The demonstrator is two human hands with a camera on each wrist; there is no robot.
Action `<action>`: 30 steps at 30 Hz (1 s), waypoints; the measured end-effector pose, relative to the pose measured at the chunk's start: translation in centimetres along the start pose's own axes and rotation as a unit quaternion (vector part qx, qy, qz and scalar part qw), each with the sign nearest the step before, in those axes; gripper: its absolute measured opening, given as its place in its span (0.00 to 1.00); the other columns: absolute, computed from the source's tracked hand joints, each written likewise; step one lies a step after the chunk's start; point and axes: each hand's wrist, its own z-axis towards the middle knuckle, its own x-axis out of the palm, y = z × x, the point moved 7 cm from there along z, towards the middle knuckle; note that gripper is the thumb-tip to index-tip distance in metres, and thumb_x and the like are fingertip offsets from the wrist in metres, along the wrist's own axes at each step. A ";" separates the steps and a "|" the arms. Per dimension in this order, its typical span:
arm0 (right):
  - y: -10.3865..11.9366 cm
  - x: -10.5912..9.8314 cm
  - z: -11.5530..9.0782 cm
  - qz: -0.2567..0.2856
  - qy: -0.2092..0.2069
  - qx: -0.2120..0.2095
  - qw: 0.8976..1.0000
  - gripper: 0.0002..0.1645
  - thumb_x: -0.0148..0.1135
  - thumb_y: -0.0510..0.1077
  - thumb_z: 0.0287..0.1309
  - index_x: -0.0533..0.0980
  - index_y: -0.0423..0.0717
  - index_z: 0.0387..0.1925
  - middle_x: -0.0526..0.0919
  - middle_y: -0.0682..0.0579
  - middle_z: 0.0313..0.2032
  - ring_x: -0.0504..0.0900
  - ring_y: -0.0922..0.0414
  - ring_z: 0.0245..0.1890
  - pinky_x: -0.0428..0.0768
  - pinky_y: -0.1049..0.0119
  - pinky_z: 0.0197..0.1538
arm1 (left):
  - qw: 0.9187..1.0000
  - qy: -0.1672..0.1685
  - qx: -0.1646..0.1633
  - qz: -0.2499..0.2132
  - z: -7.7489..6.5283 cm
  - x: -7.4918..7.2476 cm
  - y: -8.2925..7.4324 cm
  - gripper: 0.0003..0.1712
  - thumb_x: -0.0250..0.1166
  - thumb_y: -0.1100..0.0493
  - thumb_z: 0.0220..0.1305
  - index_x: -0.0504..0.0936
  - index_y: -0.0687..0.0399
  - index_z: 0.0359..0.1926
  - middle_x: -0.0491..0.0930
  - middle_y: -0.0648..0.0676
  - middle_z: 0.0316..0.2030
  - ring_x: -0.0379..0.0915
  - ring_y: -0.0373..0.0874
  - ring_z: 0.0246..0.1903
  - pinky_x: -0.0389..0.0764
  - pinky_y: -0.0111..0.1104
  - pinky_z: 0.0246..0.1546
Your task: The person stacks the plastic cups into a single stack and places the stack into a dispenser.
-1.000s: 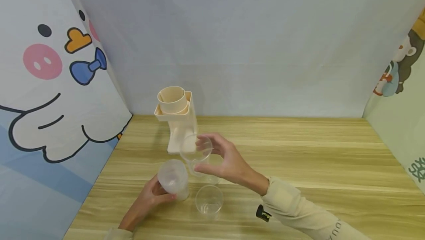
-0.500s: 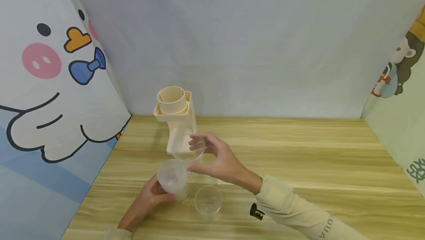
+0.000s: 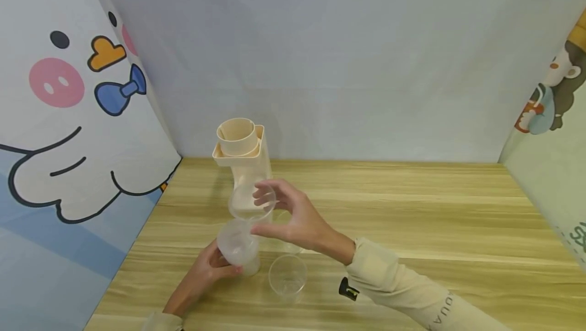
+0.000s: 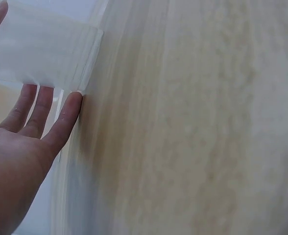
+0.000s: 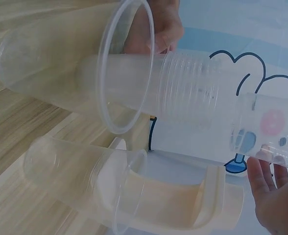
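Observation:
My left hand (image 3: 206, 272) grips a stack of nested clear plastic cups (image 3: 240, 249), upright on the wooden table; the left wrist view shows its fingers against the stack's side (image 4: 41, 54). My right hand (image 3: 293, 216) holds a single clear plastic cup (image 3: 238, 206) between thumb and fingers, raised just above and behind the stack's mouth. In the right wrist view this cup (image 5: 266, 127) is level with the ribbed rims of the stack (image 5: 188, 88), a gap between them. Two more clear cups stand on the table, a near one (image 3: 287, 277) and a farther one (image 5: 75, 171).
A cream-coloured stand (image 3: 249, 173) with a round tube on top (image 3: 238, 138) stands behind the cups. The wooden table (image 3: 412, 204) reaches to a pale cloth wall (image 3: 343, 66) at the back. A cartoon-printed sheet (image 3: 68, 143) hangs on the left.
My right hand has moved left with the single cup, bringing it from right of the stack to just behind and above it. The left hand and stack have stayed nearly still.

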 end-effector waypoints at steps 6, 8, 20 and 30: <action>0.2 0.5 0.3 0.004 0.003 -0.002 1.000 0.41 0.74 0.32 0.41 0.67 0.43 0.59 0.76 0.47 0.50 0.78 0.49 0.50 0.76 0.54 0.52 | 1.000 -0.004 -0.013 -0.005 0.0 0.0 0.1 0.42 0.71 0.65 0.52 0.61 0.57 0.66 0.70 0.61 0.57 0.72 0.48 0.53 0.75 0.36 0.50; 0.2 0.6 0.4 0.006 0.005 -0.002 1.000 0.41 0.74 0.32 0.41 0.67 0.45 0.59 0.76 0.47 0.50 0.78 0.48 0.50 0.76 0.55 0.52 | 1.000 -0.005 -0.017 -0.005 0.0 0.0 0.1 0.42 0.71 0.64 0.52 0.61 0.57 0.67 0.70 0.61 0.57 0.72 0.49 0.53 0.75 0.36 0.50; 0.2 1.4 0.8 -0.011 0.016 0.000 1.000 0.42 0.75 0.35 0.42 0.67 0.46 0.60 0.76 0.47 0.50 0.78 0.52 0.50 0.76 0.58 0.53 | 1.000 0.009 0.002 -0.012 -0.1 0.2 -0.1 0.40 0.69 0.66 0.54 0.60 0.60 0.66 0.70 0.62 0.57 0.72 0.47 0.52 0.75 0.35 0.49; 0.2 2.0 1.1 -0.014 0.020 -0.001 1.000 0.41 0.75 0.35 0.41 0.66 0.40 0.58 0.77 0.45 0.51 0.78 0.55 0.50 0.76 0.64 0.52 | 1.000 0.014 0.002 -0.016 -0.1 0.2 -0.1 0.39 0.69 0.67 0.54 0.61 0.61 0.65 0.70 0.64 0.56 0.73 0.47 0.51 0.76 0.36 0.49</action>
